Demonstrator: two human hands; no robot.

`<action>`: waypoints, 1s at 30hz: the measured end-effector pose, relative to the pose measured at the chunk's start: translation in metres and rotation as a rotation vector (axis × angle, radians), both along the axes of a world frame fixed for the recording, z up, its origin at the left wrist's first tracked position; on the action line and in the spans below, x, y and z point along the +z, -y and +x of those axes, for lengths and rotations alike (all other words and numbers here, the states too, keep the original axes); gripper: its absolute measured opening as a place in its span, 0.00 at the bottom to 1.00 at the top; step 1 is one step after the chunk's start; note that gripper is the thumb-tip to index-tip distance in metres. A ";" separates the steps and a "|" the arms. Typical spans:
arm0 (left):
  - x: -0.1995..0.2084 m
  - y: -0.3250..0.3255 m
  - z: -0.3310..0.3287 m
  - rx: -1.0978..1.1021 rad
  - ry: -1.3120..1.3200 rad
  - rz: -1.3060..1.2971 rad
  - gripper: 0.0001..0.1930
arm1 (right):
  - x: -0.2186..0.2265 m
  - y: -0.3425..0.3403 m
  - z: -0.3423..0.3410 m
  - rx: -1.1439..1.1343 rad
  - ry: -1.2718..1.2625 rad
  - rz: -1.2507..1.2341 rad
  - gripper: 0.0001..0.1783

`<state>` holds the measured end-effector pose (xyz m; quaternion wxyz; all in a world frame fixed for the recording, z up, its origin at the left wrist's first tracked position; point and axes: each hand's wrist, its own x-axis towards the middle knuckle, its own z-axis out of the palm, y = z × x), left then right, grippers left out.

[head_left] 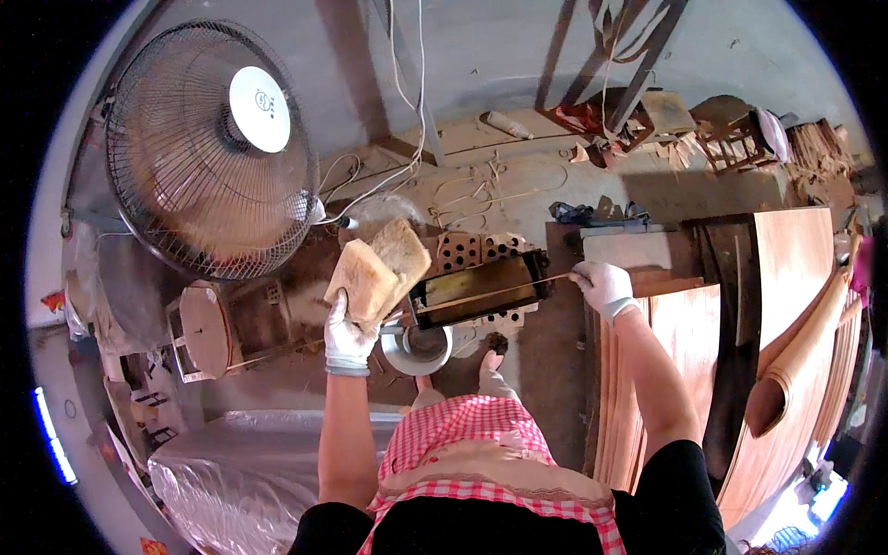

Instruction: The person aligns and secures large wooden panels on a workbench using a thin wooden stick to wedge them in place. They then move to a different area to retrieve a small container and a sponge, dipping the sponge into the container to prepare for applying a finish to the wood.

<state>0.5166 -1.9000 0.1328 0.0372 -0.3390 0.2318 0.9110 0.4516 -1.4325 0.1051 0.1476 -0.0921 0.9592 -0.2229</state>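
My left hand (348,335), in a white glove, is closed on a pair of thick yellowish-brown sponges (365,277), its thumb against the nearer one. White-gloved too, my right hand (606,289) pinches one end of a thin light strip (499,292). That strip slants leftward across a long dark trough (479,277). Whether its far end touches the trough or reaches the sponges, I cannot tell. Perforated bricks (460,250) show around the trough. Below its left end stands a round whitish bucket (416,355).
A large fan (213,148) stands at the far left, near a round-topped stool (202,330). Stacked wood sheets (680,342) lie close on my right, with a rolled sheet (786,384) beyond. Cords (424,92) hang at the back. Plastic film (245,467) covers something at lower left.
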 end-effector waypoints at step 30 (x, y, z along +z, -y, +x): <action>-0.031 -0.034 0.005 -0.055 0.030 0.129 0.28 | -0.023 -0.020 0.000 -0.077 -0.120 -0.127 0.13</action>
